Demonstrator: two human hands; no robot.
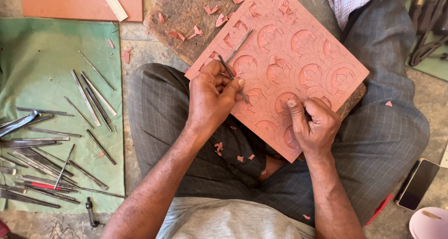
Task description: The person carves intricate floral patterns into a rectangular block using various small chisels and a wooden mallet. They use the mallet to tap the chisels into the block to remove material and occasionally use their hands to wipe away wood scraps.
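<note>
Seated cross-legged, I rest a pink slab (298, 57) on my lap, my left hand (212, 96) closed on two thin chisels (233, 64), my right hand (315, 124) curled shut over one hollowed rosette, most rosettes cut, near-edge ones shallower, spare tools (56, 141) on green cloth (32, 48).

Two hands showing: left hand (211, 98), right hand (313, 124). One carved reddish slab (298, 43) lying on lap, approx. 10 round flower motifs showing. Two thin chisels (233, 62) sitting in left hand. One green cloth (42, 48) carrying 30+ metal tools, too many overlapping for exact count. One phone (418, 184).
</note>
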